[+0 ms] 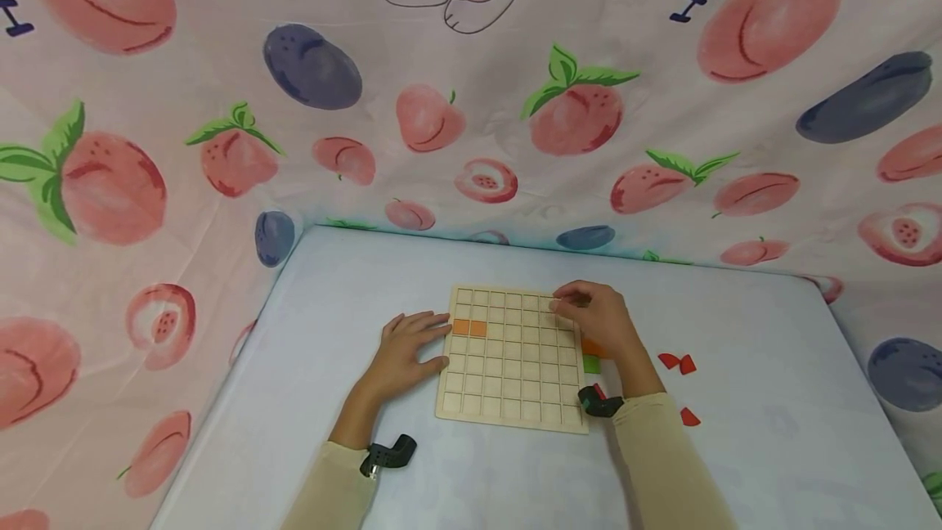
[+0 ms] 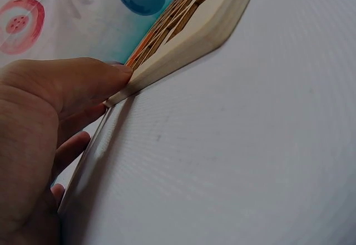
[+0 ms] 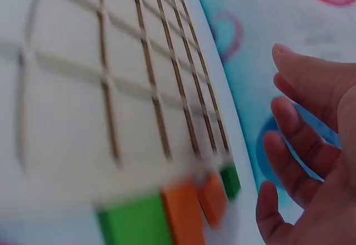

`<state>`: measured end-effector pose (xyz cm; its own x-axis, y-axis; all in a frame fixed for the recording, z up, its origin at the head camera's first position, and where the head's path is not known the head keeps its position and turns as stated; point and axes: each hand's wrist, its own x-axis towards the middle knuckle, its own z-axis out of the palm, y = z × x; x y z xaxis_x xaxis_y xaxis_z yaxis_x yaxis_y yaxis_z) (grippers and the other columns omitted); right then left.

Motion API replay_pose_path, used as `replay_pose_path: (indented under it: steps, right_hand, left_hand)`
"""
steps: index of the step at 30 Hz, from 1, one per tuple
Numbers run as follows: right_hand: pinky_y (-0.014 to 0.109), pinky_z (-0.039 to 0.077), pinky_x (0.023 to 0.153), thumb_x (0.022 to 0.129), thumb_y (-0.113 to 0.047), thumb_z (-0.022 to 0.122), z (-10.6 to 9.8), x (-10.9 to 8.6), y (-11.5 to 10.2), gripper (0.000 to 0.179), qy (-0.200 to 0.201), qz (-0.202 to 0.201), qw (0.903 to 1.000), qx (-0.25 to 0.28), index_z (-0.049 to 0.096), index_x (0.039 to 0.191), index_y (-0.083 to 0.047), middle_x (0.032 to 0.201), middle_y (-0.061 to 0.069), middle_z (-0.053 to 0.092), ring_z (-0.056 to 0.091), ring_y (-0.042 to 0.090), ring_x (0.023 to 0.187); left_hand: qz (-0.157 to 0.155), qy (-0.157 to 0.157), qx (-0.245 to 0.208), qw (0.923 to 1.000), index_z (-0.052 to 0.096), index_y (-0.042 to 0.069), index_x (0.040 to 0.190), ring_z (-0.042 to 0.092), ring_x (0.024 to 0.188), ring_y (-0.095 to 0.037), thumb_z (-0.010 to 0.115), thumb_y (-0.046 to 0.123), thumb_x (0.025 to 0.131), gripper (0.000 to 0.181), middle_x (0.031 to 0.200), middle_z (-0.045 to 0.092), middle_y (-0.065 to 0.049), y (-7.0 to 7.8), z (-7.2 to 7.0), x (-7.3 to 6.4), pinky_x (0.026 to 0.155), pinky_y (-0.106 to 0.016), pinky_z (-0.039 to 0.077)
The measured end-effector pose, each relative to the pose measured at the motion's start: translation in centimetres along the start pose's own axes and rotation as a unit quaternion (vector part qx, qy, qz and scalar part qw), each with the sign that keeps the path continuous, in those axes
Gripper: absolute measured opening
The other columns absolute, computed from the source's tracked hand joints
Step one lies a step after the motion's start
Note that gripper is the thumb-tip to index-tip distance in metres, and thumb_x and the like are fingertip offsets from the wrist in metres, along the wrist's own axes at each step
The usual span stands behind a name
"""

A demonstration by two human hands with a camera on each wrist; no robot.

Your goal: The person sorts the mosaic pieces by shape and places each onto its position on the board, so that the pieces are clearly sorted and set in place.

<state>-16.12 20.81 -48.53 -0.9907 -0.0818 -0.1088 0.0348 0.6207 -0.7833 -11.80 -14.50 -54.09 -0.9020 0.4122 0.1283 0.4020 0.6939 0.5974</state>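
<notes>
A light wooden grid board (image 1: 513, 424) lies on the white table, with two orange squares (image 1: 478, 329) side by side in cells near its left edge. My left hand (image 1: 406, 357) rests beside that edge, fingers extended toward it. In the left wrist view, its thumb (image 2: 100, 81) touches the board's side. Over the board's far right corner is my right hand (image 1: 598, 319), fingers loosely bent. No piece shows between those fingers (image 3: 295, 117) in the right wrist view. Green (image 3: 136, 223) and orange blocks (image 3: 183, 214) sit along the board's right side, partly hidden by my right arm in the head view.
Several red wedge-shaped pieces (image 1: 689, 417) lie on the table to the right of my right forearm. A fruit-printed cloth (image 1: 486, 121) rises behind the table (image 1: 353, 268) and along its sides. Each wrist wears a black device (image 1: 390, 454).
</notes>
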Motion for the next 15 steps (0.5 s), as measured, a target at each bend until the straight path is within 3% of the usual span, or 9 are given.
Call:
replay_pose_path:
  steps: [7, 15]
  right_hand:
    - [0.059, 0.045, 0.105, 0.094, -0.039, 0.072, -2.7, 0.9, 1.8, 0.039, 0.032, 0.047, 0.9953, -0.079, 0.072, 0.123, -0.013, 0.137, 0.015, 0.060, 0.049, 0.040, 0.128]
    - [0.063, 0.037, 0.113, 0.093, -0.034, 0.074, -3.2, 1.4, 4.1, 0.039, 0.010, 0.049, 0.9929, -0.108, 0.071, 0.127, -0.014, 0.142, 0.019, 0.057, 0.047, 0.043, 0.133]
  left_hand:
    - [-0.001, -0.002, 0.000, 1.0000, 0.065, 0.017, 0.140, 0.042, 0.147, -0.027, 0.075, 0.031, 0.089, 0.054, 0.152, 0.055, 0.002, -0.1, -0.1, 0.0, 0.122, -0.060, 0.017]
    - [0.000, -0.004, -0.004, 1.0000, 0.064, 0.016, 0.140, 0.041, 0.148, -0.027, 0.075, 0.031, 0.089, 0.054, 0.153, 0.055, 0.002, 0.0, -0.1, 0.0, 0.122, -0.060, 0.016]
